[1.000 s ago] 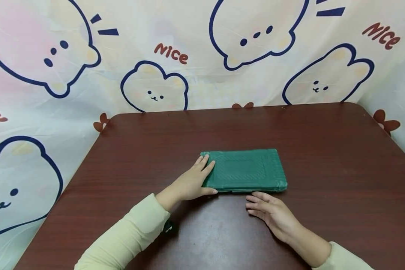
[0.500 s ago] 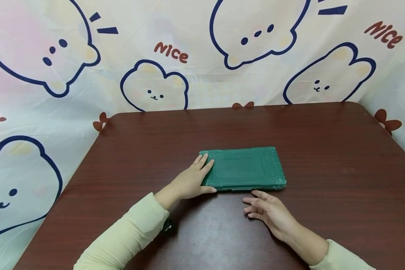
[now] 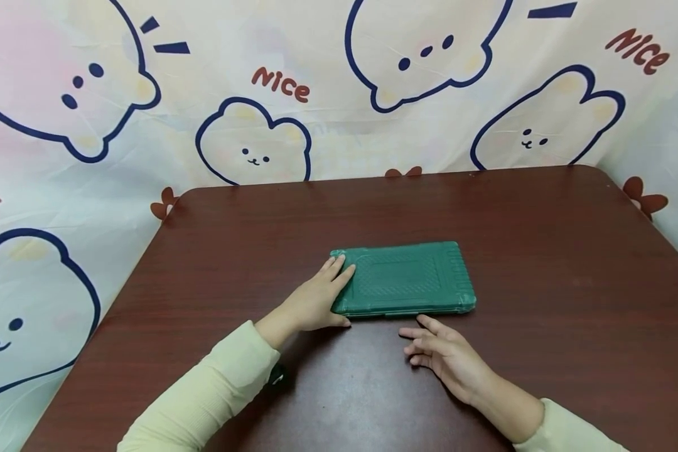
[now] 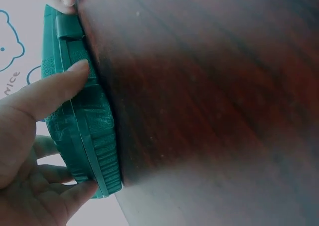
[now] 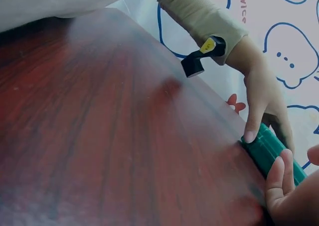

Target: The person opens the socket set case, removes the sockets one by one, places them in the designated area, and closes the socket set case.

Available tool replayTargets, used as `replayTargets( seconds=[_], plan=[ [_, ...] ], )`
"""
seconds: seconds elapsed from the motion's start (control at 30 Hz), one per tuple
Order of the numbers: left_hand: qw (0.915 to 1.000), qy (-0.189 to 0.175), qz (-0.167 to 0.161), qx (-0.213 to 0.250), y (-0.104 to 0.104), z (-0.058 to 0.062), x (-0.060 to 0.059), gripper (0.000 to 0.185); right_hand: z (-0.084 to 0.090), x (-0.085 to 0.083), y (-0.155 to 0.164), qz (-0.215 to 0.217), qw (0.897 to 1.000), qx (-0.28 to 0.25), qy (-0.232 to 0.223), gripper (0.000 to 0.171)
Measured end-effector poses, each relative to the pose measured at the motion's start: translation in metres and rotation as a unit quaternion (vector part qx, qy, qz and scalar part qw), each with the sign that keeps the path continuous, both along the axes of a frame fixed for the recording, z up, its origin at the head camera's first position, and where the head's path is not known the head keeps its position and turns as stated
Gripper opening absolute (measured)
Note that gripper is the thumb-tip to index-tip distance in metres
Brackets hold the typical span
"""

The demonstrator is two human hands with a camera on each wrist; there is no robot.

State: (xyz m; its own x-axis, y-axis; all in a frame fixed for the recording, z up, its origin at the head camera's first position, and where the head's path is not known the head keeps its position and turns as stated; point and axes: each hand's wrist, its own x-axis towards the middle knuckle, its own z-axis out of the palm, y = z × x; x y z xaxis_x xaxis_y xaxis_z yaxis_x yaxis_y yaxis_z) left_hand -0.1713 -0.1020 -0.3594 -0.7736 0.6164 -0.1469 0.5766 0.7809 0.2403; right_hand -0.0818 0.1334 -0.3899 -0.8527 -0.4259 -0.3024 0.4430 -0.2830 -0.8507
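The left hand (image 3: 312, 302) grips the closed case (image 3: 403, 280), well in from the worktop (image 3: 542, 263)'s back edge; the right hand (image 3: 451, 359)'s fingers are loose beside it.

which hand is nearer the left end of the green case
Left. The left hand rests on that end of the green case; the right hand is farther along, near the middle of its front edge.

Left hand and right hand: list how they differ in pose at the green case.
The left hand grips the green case at its left end; the right hand holds nothing, its fingers loosely bent by the near long side. The left hand reaches partly over the case's top; the right hand is in front of it. Both are bare and come from pale sleeves.
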Motion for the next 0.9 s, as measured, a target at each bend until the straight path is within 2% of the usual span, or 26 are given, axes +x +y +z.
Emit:
replayTargets(
  seconds=[0.27,0.5,0.67,0.83,0.9],
  plan=[
    [0.9975,0.042,-0.016,-0.054,0.003,0.002,-0.002,0.089,-0.001,0.000,0.002,-0.006,1.000,-0.009,0.008,0.066],
    [0.9955,0.031,-0.036,-0.082,0.004,0.010,-0.007,0.085,-0.003,-0.002,0.001,-0.045,0.998,-0.031,-0.009,0.058],
    [0.9955,0.020,-0.042,-0.083,0.002,0.012,-0.008,0.084,-0.002,-0.008,-0.011,-0.115,0.991,-0.048,-0.048,0.046],
    [0.9964,0.019,-0.044,-0.070,0.000,0.012,-0.008,0.083,-0.001,-0.017,-0.026,-0.176,0.979,-0.083,-0.065,0.051],
    [0.9969,0.017,-0.042,-0.064,0.000,0.013,-0.008,0.083,-0.001,-0.020,-0.031,-0.195,0.974,-0.096,-0.070,0.047]
  ],
)
